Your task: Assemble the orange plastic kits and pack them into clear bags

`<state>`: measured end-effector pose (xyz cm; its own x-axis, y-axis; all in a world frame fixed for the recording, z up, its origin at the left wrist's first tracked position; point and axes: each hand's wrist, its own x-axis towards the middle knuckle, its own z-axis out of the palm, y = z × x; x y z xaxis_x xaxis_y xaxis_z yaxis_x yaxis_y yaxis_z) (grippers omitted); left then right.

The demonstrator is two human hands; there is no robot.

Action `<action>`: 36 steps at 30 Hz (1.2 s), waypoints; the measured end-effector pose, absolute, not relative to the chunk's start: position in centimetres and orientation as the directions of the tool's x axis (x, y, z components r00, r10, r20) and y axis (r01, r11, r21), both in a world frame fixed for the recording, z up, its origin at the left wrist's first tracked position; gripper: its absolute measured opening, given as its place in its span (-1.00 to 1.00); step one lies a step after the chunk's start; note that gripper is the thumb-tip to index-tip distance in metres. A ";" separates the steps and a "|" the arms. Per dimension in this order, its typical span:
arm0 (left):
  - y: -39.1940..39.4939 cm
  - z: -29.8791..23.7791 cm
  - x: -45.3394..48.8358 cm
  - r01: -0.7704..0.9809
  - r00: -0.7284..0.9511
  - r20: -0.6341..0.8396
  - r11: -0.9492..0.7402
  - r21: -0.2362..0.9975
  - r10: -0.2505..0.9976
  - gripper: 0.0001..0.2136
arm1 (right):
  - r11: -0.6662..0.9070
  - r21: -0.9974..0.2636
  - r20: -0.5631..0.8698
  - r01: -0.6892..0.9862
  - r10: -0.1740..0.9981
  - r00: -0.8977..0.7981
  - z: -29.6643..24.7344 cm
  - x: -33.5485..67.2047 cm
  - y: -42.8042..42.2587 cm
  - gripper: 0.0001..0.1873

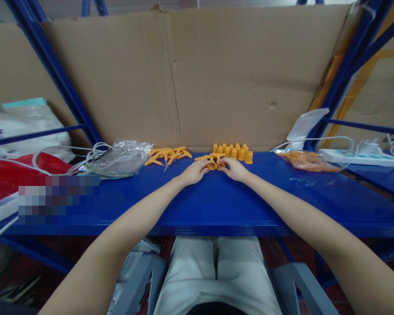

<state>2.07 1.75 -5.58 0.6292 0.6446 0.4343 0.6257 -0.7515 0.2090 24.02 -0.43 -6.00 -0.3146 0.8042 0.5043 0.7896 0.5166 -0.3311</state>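
Workshop-type spot: blue metal rack (56, 74) w/ work surface (213, 203), cardbd. backing (223, 78), pwr. strip (344, 157).

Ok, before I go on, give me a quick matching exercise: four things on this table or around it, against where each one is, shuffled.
Things
1. Orange cups in rows
2. Orange handles
3. Cardboard
4. Clear bag of orange pieces

Places
A. Upright along the back of the blue table
B. Beside the white power strip
C. Just beyond the right hand
D. Piled to the left of the left hand

Pairs: 1-C, 2-D, 3-A, 4-B
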 end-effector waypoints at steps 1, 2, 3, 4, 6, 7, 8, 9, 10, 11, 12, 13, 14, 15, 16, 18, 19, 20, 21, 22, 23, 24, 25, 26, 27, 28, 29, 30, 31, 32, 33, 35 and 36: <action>1.7 -5.5 2.1 0.636 0.620 0.432 -0.742 0.211 0.654 -0.63 | 0.516 -0.335 0.500 0.788 0.806 -0.316 -6.0 24.0 -0.4 -0.71; 1.7 -5.5 2.1 0.646 0.611 0.431 -0.733 0.213 0.663 -0.63 | 0.514 -0.339 0.496 0.788 0.809 -0.315 -6.1 23.9 -0.4 -0.70; 1.6 -5.4 2.1 0.656 0.602 0.431 -0.724 0.213 0.672 -0.63 | 0.508 -0.344 0.489 0.790 0.815 -0.311 -6.1 23.9 -0.4 -0.69; 1.6 -5.4 2.2 0.666 0.592 0.432 -0.715 0.213 0.680 -0.64 | 0.497 -0.348 0.480 0.795 0.823 -0.304 -6.1 23.8 -0.5 -0.67; 1.6 -5.3 2.2 0.678 0.579 0.434 -0.703 0.212 0.690 -0.66 | 0.468 -0.350 0.459 0.811 0.841 -0.287 -6.1 23.7 -0.7 -0.64; 1.6 -5.3 2.2 0.681 0.576 0.436 -0.701 0.210 0.691 -0.68 | 0.454 -0.348 0.445 0.820 0.850 -0.282 -6.0 23.7 -0.8 -0.63; 1.6 -5.3 2.2 0.682 0.575 0.438 -0.701 0.208 0.690 -0.69 | 0.442 -0.343 0.431 0.829 0.858 -0.280 -5.9 23.6 -1.0 -0.62; 1.5 -5.2 2.1 0.683 0.575 0.441 -0.701 0.206 0.689 -0.70 | 0.434 -0.336 0.419 0.836 0.864 -0.280 -5.9 23.6 -1.1 -0.60; 1.5 -5.3 2.1 0.684 0.574 0.443 -0.701 0.203 0.689 -0.70 | 0.426 -0.329 0.408 0.843 0.869 -0.280 -5.8 23.6 -1.3 -0.59; 1.5 -5.3 2.1 0.686 0.572 0.445 -0.699 0.201 0.689 -0.70 | 0.421 -0.322 0.398 0.848 0.873 -0.283 -5.7 23.6 -1.4 -0.58; 1.6 -5.4 2.1 0.690 0.567 0.447 -0.695 0.199 0.691 -0.69 | 0.418 -0.316 0.390 0.852 0.876 -0.285 -5.7 23.6 -1.4 -0.56; 1.7 -5.5 2.1 0.695 0.562 0.450 -0.691 0.199 0.694 -0.69 | 0.416 -0.312 0.385 0.854 0.877 -0.287 -5.7 23.6 -1.5 -0.55; 1.8 -5.6 2.1 0.698 0.556 0.453 -0.687 0.201 0.697 -0.68 | 0.416 -0.311 0.382 0.855 0.878 -0.288 -5.7 23.6 -1.5 -0.54; 2.0 -5.7 2.0 0.700 0.550 0.456 -0.684 0.206 0.700 -0.67 | 0.415 -0.312 0.379 0.855 0.879 -0.289 -5.7 23.6 -1.5 -0.53; 2.2 -5.9 2.0 0.699 0.544 0.459 -0.682 0.214 0.702 -0.66 | 0.414 -0.315 0.376 0.854 0.881 -0.288 -5.7 23.6 -1.5 -0.51; 2.5 -6.1 1.9 0.687 0.541 0.468 -0.688 0.233 0.699 -0.66 | 0.412 -0.321 0.364 0.853 0.885 -0.290 -5.7 23.6 -1.5 -0.48; 2.6 -6.1 1.9 0.677 0.543 0.473 -0.695 0.242 0.694 -0.66 | 0.411 -0.323 0.355 0.852 0.887 -0.294 -5.7 23.6 -1.5 -0.46; 2.7 -6.2 1.9 0.665 0.547 0.478 -0.704 0.250 0.687 -0.67 | 0.411 -0.324 0.346 0.852 0.890 -0.297 -5.7 23.6 -1.6 -0.45; 2.7 -6.1 1.9 0.653 0.553 0.483 -0.713 0.255 0.679 -0.68 | 0.410 -0.324 0.339 0.852 0.892 -0.300 -5.7 23.5 -1.6 -0.45; 2.6 -6.1 1.9 0.641 0.560 0.486 -0.722 0.260 0.671 -0.69 | 0.410 -0.324 0.336 0.852 0.892 -0.302 -5.7 23.5 -1.6 -0.44; 2.6 -6.0 1.9 0.631 0.566 0.487 -0.730 0.264 0.665 -0.70 | 0.413 -0.325 0.336 0.851 0.891 -0.304 -5.7 23.5 -1.5 -0.44; 2.5 -6.0 2.0 0.623 0.571 0.487 -0.735 0.269 0.661 -0.71 | 0.418 -0.327 0.341 0.848 0.889 -0.307 -5.7 23.6 -1.5 -0.44; 2.4 -5.9 2.0 0.616 0.574 0.486 -0.738 0.273 0.659 -0.71 | 0.424 -0.330 0.348 0.843 0.885 -0.309 -5.8 23.6 -1.4 -0.45; 2.3 -5.9 2.0 0.611 0.575 0.488 -0.741 0.278 0.657 -0.72 | 0.432 -0.333 0.356 0.838 0.880 -0.313 -5.9 23.7 -1.3 -0.45; 2.3 -5.9 2.1 0.606 0.574 0.492 -0.744 0.283 0.654 -0.72 | 0.442 -0.337 0.365 0.832 0.875 -0.317 -6.1 23.9 -1.1 -0.45; 2.2 -5.9 2.1 0.598 0.575 0.498 -0.749 0.286 0.650 -0.73 | 0.452 -0.340 0.374 0.825 0.870 -0.322 -6.2 24.0 -1.0 -0.45; 2.2 -5.8 2.1 0.589 0.577 0.504 -0.755 0.289 0.643 -0.73 | 0.461 -0.342 0.382 0.819 0.864 -0.327 -6.3 24.1 -0.8 -0.45; 2.2 -5.8 2.1 0.579 0.581 0.508 -0.762 0.292 0.636 -0.74 | 0.470 -0.344 0.389 0.813 0.859 -0.333 -6.4 24.3 -0.7 -0.45; 2.1 -5.8 2.1 0.571 0.586 0.508 -0.767 0.294 0.631 -0.75 | 0.478 -0.347 0.393 0.807 0.855 -0.338 -6.5 24.4 -0.6 -0.45; 2.1 -5.8 2.0 0.567 0.590 0.505 -0.769 0.297 0.630 -0.75 | 0.483 -0.350 0.393 0.803 0.854 -0.342 -6.6 24.5 -0.6 -0.44; 2.0 -5.7 2.0 0.566 0.592 0.500 -0.768 0.299 0.632 -0.75 | 0.483 -0.354 0.391 0.800 0.854 -0.343 -6.6 24.5 -0.5 -0.44; 1.8 -5.5 1.9 0.573 0.596 0.486 -0.763 0.300 0.639 -0.73 | 0.481 -0.362 0.382 0.799 0.858 -0.343 -6.5 24.5 -0.6 -0.43; 1.7 -5.4 1.9 0.576 0.600 0.478 -0.761 0.300 0.642 -0.71 | 0.477 -0.367 0.378 0.799 0.861 -0.340 -6.5 24.4 -0.7 -0.42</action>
